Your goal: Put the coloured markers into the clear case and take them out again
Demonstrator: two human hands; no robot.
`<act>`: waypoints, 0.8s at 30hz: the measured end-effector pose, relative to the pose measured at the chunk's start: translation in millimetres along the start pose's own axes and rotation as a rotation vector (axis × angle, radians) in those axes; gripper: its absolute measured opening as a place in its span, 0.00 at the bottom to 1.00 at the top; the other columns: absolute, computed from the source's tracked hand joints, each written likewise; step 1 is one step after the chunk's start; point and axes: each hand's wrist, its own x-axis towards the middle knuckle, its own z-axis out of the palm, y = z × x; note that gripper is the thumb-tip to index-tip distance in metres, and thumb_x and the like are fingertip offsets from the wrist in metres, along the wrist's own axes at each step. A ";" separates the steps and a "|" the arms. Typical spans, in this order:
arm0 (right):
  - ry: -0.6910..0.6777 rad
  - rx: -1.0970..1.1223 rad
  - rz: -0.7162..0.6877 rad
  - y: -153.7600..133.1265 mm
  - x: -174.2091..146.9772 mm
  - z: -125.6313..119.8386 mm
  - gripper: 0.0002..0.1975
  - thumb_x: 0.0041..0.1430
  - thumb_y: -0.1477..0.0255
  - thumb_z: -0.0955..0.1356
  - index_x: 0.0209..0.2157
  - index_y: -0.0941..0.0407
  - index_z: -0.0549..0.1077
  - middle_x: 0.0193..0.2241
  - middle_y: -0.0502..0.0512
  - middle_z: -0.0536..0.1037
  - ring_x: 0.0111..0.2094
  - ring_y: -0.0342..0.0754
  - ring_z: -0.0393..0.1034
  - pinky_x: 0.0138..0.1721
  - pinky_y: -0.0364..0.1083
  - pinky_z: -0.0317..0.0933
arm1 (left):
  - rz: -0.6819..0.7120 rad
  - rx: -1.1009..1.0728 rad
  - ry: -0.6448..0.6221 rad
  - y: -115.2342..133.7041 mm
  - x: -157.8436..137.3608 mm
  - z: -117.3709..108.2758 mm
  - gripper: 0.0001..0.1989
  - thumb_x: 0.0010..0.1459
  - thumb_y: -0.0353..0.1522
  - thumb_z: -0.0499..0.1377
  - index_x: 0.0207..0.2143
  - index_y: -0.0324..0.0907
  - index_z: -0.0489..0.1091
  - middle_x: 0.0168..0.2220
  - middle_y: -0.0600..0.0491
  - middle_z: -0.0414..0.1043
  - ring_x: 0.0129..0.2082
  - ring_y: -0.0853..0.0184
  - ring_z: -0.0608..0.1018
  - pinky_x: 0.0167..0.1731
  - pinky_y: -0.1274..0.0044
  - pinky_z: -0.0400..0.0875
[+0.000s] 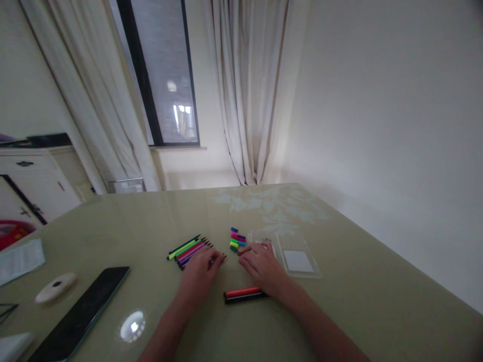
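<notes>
My left hand is closed around a felt-tip pen whose bare tip points right; most of its barrel is hidden. Beside that hand lies a row of several uncapped felt-tip pens, green, yellow, pink, purple and dark. My right hand has its fingers bent and pinched, with a small red cap at the fingertips. Just beyond it sits a cluster of several coloured pen caps. A red pen and a black pen lie together near my right wrist, which covers their right ends.
A clear plastic case lies open behind and right of my right hand. At the left are a black phone-like slab, a white oval object and a pale packet. The table meets a wall on the right.
</notes>
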 end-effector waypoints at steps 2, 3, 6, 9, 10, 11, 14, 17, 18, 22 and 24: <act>0.056 0.063 0.024 1.2 1.0 -0.3 0.05 0.68 0.73 0.68 0.40 0.53 0.78 0.45 0.54 0.82 0.50 0.51 0.73 0.57 0.54 0.51 | -0.145 0.150 0.125 -20.4 5.5 -8.4 0.13 0.68 0.36 0.53 0.40 0.42 0.76 0.43 0.46 0.78 0.44 0.57 0.78 0.47 0.70 0.69; 0.088 0.095 0.035 1.3 1.4 -0.8 0.04 0.67 0.74 0.69 0.39 0.53 0.77 0.43 0.53 0.83 0.48 0.51 0.74 0.56 0.53 0.52 | -0.188 0.216 0.134 -29.0 7.0 -11.9 0.12 0.68 0.35 0.53 0.41 0.43 0.76 0.43 0.46 0.78 0.45 0.57 0.77 0.48 0.69 0.69; 0.184 0.203 0.072 -0.4 1.7 -4.5 0.03 0.65 0.75 0.70 0.37 0.53 0.76 0.39 0.52 0.83 0.44 0.50 0.75 0.52 0.51 0.56 | -0.235 0.295 0.088 -43.8 8.0 -17.8 0.11 0.68 0.35 0.54 0.41 0.43 0.76 0.43 0.47 0.78 0.46 0.57 0.78 0.48 0.70 0.68; 0.251 0.308 0.103 -3.4 0.1 -10.6 0.03 0.65 0.72 0.70 0.41 0.52 0.77 0.40 0.52 0.83 0.43 0.51 0.75 0.51 0.50 0.60 | -0.222 0.274 0.026 -45.5 7.1 -18.7 0.09 0.67 0.35 0.56 0.40 0.43 0.76 0.42 0.48 0.78 0.45 0.57 0.78 0.46 0.71 0.69; 0.266 0.340 0.103 -4.0 -0.7 -12.5 0.04 0.65 0.71 0.70 0.41 0.52 0.78 0.40 0.53 0.83 0.43 0.51 0.76 0.50 0.49 0.61 | -0.213 0.272 0.012 -45.1 6.8 -18.6 0.09 0.66 0.35 0.56 0.39 0.43 0.76 0.42 0.48 0.78 0.45 0.57 0.78 0.46 0.70 0.69; 0.279 0.369 0.097 -4.2 -1.5 -14.2 0.05 0.66 0.70 0.70 0.41 0.52 0.78 0.40 0.53 0.83 0.43 0.50 0.76 0.49 0.49 0.62 | -0.204 0.277 0.001 -44.6 6.6 -18.5 0.08 0.65 0.35 0.57 0.39 0.43 0.76 0.42 0.48 0.78 0.45 0.57 0.78 0.46 0.70 0.69; 0.317 0.441 0.083 -3.4 -3.1 -17.2 0.06 0.66 0.69 0.69 0.40 0.52 0.80 0.39 0.53 0.83 0.42 0.50 0.75 0.45 0.47 0.64 | -0.167 0.290 0.013 -42.6 6.7 -17.4 0.08 0.64 0.33 0.58 0.39 0.43 0.77 0.41 0.47 0.77 0.45 0.55 0.78 0.46 0.68 0.69; 0.350 0.484 0.091 -1.8 -3.4 -18.3 0.05 0.64 0.68 0.71 0.39 0.51 0.81 0.38 0.53 0.82 0.41 0.50 0.75 0.41 0.47 0.65 | -0.058 0.185 0.118 -34.1 7.4 -12.8 0.09 0.64 0.35 0.57 0.38 0.44 0.77 0.42 0.47 0.77 0.45 0.55 0.77 0.47 0.67 0.69; 0.361 0.498 0.097 -1.6 -3.4 -18.7 0.05 0.64 0.69 0.71 0.40 0.51 0.81 0.38 0.53 0.83 0.41 0.50 0.75 0.41 0.47 0.65 | -0.006 0.125 0.156 -29.1 7.5 -10.4 0.09 0.64 0.35 0.57 0.39 0.44 0.76 0.42 0.48 0.77 0.45 0.56 0.77 0.47 0.67 0.69; 0.405 0.541 0.122 -2.7 -3.5 -21.9 0.06 0.61 0.71 0.73 0.41 0.50 0.81 0.38 0.51 0.84 0.41 0.49 0.76 0.41 0.47 0.64 | 0.145 -0.075 0.176 -5.9 5.7 -1.2 0.07 0.66 0.37 0.57 0.39 0.47 0.75 0.39 0.53 0.79 0.42 0.58 0.78 0.45 0.68 0.68; 0.414 0.550 0.121 -3.7 -3.6 -23.3 0.06 0.61 0.72 0.73 0.40 0.50 0.81 0.38 0.51 0.84 0.41 0.49 0.76 0.41 0.47 0.64 | 0.166 -0.126 0.168 1.6 3.9 1.0 0.07 0.65 0.37 0.58 0.39 0.47 0.75 0.38 0.54 0.80 0.40 0.59 0.79 0.44 0.68 0.67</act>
